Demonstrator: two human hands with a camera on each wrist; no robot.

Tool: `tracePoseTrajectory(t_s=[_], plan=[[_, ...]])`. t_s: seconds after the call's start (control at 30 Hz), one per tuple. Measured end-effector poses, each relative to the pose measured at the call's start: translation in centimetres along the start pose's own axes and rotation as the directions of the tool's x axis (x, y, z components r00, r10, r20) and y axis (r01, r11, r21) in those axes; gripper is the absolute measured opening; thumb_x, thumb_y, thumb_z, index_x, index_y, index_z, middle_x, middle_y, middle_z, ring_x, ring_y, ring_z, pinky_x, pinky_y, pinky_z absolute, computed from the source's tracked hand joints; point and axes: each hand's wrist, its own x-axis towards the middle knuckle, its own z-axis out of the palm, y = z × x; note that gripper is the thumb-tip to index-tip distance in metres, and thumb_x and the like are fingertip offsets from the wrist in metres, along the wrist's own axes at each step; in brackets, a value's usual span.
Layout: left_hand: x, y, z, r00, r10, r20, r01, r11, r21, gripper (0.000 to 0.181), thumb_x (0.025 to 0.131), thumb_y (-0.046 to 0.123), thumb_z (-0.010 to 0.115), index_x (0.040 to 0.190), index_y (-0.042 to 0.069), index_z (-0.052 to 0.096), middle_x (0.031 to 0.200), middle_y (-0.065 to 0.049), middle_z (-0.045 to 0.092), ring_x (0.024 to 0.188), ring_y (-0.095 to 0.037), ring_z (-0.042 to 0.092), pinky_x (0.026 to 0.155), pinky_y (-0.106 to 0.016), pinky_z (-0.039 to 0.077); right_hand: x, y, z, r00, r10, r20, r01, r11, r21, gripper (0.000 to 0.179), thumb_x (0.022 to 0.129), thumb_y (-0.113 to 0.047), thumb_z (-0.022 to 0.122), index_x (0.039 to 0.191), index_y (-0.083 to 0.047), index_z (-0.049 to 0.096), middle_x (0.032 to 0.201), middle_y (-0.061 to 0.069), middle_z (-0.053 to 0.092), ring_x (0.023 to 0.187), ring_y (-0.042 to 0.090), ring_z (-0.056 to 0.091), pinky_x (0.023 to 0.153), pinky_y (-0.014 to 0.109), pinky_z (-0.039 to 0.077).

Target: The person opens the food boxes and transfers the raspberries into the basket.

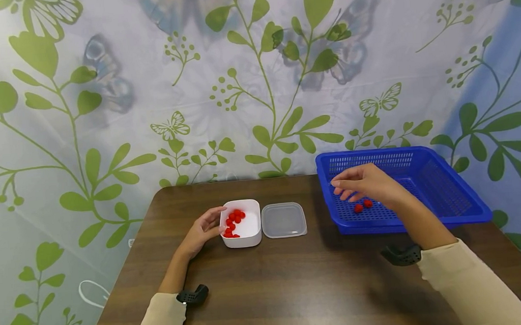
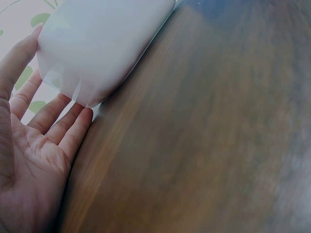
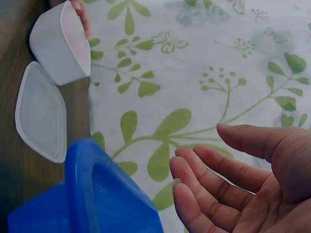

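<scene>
Check the tabletop (image 1: pixel 289 293) edges first: the left edge runs outside your left hand (image 1: pixel 201 231), and the far edge lies ahead of both hands, along the patterned backdrop (image 1: pixel 210 110). Room for movement extends between your hands and back toward you, on the near side of the translucent lid (image 1: pixel 284 220). Your left hand is spread, thumb and fingertips touching the left side of the white container (image 1: pixel 244 242). Your right hand (image 1: pixel 365 182) is above the left part of the blue basket (image 1: pixel 371 227), fingers loosely bent, thumb apart, holding nothing. Locate the small red balls (image 1: pixel 238 219): one bright, rounded cluster lies in the container, toward your left hand; two more sit side by side on the perforated basket floor, just below your right hand
</scene>
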Motion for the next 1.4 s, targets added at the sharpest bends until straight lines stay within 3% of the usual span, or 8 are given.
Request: tracePoseTrajectory(t_s=[0.27, 0.43, 0.63, 0.9, 1.4], plan=[[0.0, -0.3, -0.1, 1.0, 0.003, 0.0, -0.003, 1.0, -0.007, 0.055, 0.094, 0.0, 0.066, 0.146, 0.002, 0.048, 0.151, -0.021, 0.046, 0.141, -0.035, 0.04, 0.11, -0.023, 0.039, 0.4, -0.6, 1.5, 1.0, -0.016, 0.024, 0.015, 0.999, 0.04, 0.046, 0.096, -0.032, 0.071, 0.122, 0.006, 0.067, 0.103, 0.02, 0.072, 0.09, 0.03, 0.072, 0.079, 0.038, 0.061], [0.0, -0.5, -0.2, 1.0, -0.007, -0.005, 0.007, 1.0, 0.001, 0.055, 0.094, 0.001, 0.066, 0.146, 0.003, 0.048, 0.151, -0.019, 0.047, 0.14, -0.033, 0.042, 0.11, -0.025, 0.04, 1.0, -0.7, 2.5, 0.998, -0.034, 0.047, 0.032, 0.999, 0.042, 0.043, 0.096, -0.033, 0.071, 0.12, 0.002, 0.069, 0.102, 0.019, 0.072, 0.094, 0.035, 0.071, 0.081, 0.042, 0.06], [-0.1, -0.4, -0.2, 1.0, -0.008, -0.005, 0.008, 1.0, 0.005, 0.054, 0.094, 0.0, 0.066, 0.145, 0.003, 0.048, 0.151, -0.019, 0.047, 0.141, -0.031, 0.042, 0.113, -0.028, 0.037, 1.7, -1.0, 3.8, 0.997, -0.038, 0.069, 0.034, 0.998, 0.057, 0.04, 0.096, -0.035, 0.071, 0.118, -0.001, 0.07, 0.101, 0.016, 0.073, 0.09, 0.03, 0.072, 0.083, 0.048, 0.059], [0.0, -0.3, -0.2, 1.0, 0.001, -0.003, -0.001, 1.0, 0.0, 0.054, 0.094, -0.001, 0.066, 0.145, 0.002, 0.048, 0.15, -0.02, 0.047, 0.141, -0.032, 0.042, 0.111, -0.025, 0.038, 2.6, -1.3, 5.3, 0.994, -0.057, 0.094, 0.049, 0.995, 0.089, 0.036, 0.096, -0.03, 0.071, 0.116, 0.0, 0.071, 0.094, 0.01, 0.074, 0.089, 0.034, 0.071, 0.075, 0.038, 0.061], [-0.1, -0.2, -0.1, 1.0, 0.006, -0.002, -0.006, 1.0, 0.019, 0.055, 0.094, 0.0, 0.066, 0.146, 0.003, 0.047, 0.151, -0.019, 0.047, 0.141, -0.034, 0.041, 0.112, -0.027, 0.037, 3.8, -2.0, 8.2, 0.988, -0.07, 0.14, 0.054, 0.991, 0.119, 0.027, 0.096, -0.023, 0.071, 0.114, -0.002, 0.074, 0.098, 0.018, 0.074, 0.088, 0.033, 0.073, 0.074, 0.038, 0.061]])
